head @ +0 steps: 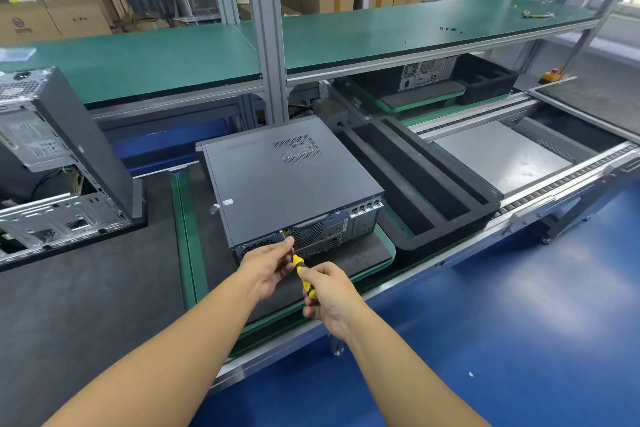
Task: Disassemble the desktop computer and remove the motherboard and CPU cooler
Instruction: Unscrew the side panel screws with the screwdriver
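A closed dark grey desktop computer point(277, 184) lies flat on a green-edged pallet point(181, 218), its rear panel facing me. My right hand point(329, 295) grips the yellow-and-black handle of a screwdriver point(304, 276). The tip points at a screw near the top left of the rear panel. My left hand point(268, 265) pinches the screwdriver's shaft close to the tip, right against the rear panel. The motherboard and CPU cooler are hidden inside the case.
An opened computer case point(52, 163) stands at the left on the dark mat. A black foam tray point(426, 184) lies right of the pallet on the conveyor point(554, 184). A green shelf point(381, 35) runs above, behind aluminium posts point(266, 45). Blue floor lies at the right.
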### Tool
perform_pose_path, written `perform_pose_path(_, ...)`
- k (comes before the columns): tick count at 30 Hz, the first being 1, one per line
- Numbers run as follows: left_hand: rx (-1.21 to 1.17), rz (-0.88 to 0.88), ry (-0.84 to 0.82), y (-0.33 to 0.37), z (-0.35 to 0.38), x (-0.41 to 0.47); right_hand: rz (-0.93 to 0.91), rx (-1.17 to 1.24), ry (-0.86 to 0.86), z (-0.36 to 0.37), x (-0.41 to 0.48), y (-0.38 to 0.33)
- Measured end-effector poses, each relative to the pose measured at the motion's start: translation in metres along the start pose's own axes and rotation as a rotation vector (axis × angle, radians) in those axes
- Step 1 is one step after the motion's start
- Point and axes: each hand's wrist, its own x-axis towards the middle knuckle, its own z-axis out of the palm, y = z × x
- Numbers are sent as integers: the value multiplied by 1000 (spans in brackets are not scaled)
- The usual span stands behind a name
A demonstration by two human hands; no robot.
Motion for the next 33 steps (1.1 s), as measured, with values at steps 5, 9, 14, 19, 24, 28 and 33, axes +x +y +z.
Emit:
perform_pose_path(5, -5, -31, -12, 4, 5, -1, 76, 83, -35, 0, -5, -2)
perform_pose_path(9, -21, -33, -30, 4, 3, -4, 167, 135, -69, -6, -12, -3)
perform_pose_path(14, -71, -54, -72, 1, 1, -5, 90, 137, 37, 0, -11, -5)
perform_pose_path(19, -63, -43, -48, 1, 1, -5, 25, 168, 79, 4, -8, 3)
perform_pose_path(24, -50, -27, -30, 2, 2, -3, 101, 216, 49, 5, -10, -1)
perform_pose_path(28, -57, -29, -53, 2, 0, -4, 201, 208, 26, 4, -13, -2)
perform_pose_path(33, -101, -46, -93, 2, -1, -4, 134, 169, 83, 3, -8, -3)
